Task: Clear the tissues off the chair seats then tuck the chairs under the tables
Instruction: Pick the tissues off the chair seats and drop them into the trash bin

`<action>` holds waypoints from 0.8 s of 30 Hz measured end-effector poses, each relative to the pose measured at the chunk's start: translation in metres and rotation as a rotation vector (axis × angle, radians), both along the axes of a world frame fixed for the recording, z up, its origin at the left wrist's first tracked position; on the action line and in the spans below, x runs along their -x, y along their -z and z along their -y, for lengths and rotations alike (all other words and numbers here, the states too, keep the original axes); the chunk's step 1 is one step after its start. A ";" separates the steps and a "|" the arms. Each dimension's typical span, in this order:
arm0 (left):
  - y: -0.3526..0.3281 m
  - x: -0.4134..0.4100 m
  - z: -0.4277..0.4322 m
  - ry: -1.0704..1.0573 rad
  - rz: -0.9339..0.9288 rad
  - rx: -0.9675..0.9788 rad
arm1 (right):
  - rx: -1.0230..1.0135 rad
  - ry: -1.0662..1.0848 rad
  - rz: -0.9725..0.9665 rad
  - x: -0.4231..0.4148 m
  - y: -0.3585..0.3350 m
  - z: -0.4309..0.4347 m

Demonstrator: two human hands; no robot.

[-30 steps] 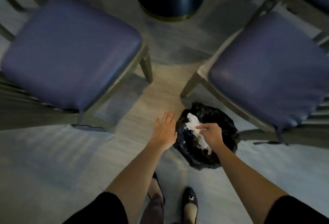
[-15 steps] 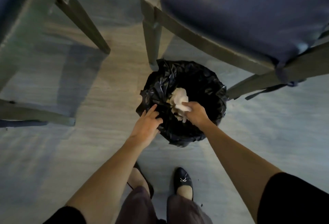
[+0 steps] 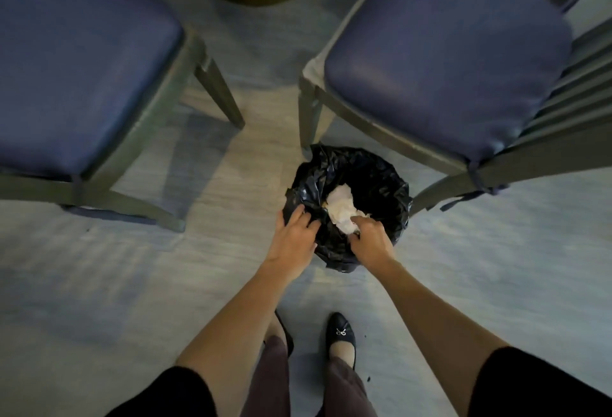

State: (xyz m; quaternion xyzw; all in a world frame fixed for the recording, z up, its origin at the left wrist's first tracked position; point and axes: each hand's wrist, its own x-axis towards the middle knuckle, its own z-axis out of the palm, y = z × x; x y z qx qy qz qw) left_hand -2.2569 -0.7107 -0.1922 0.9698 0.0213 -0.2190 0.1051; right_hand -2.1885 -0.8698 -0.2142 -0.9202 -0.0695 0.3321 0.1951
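The left hand (image 3: 293,238) has gone from touching the bag's rim with straight fingers to curling them over it, and the view has pulled back to show both chairs. The left blue padded chair seat (image 3: 76,65) stands well left of the bag. The left grip is closed on the near rim of the black plastic bin bag (image 3: 381,181), which sits on the floor (image 3: 99,284). The crumpled white tissue (image 3: 341,209) lies in the bag's mouth. The right hand (image 3: 371,241) pinches its lower edge, grip closed. The right blue padded chair seat (image 3: 447,59) stands just behind the bag.
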 end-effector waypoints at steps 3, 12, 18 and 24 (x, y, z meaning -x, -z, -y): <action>-0.060 0.017 0.000 -0.128 0.123 0.024 | -0.016 -0.162 0.153 0.012 -0.064 -0.012; -0.228 0.100 -0.022 -0.629 0.283 -0.122 | -0.178 -0.508 0.454 0.068 -0.244 -0.090; -0.298 0.171 -0.070 -0.896 0.334 -0.178 | -0.214 -0.808 0.544 0.120 -0.324 -0.149; -0.334 0.233 -0.129 -1.001 0.320 -0.205 | -0.310 -1.014 0.519 0.180 -0.359 -0.219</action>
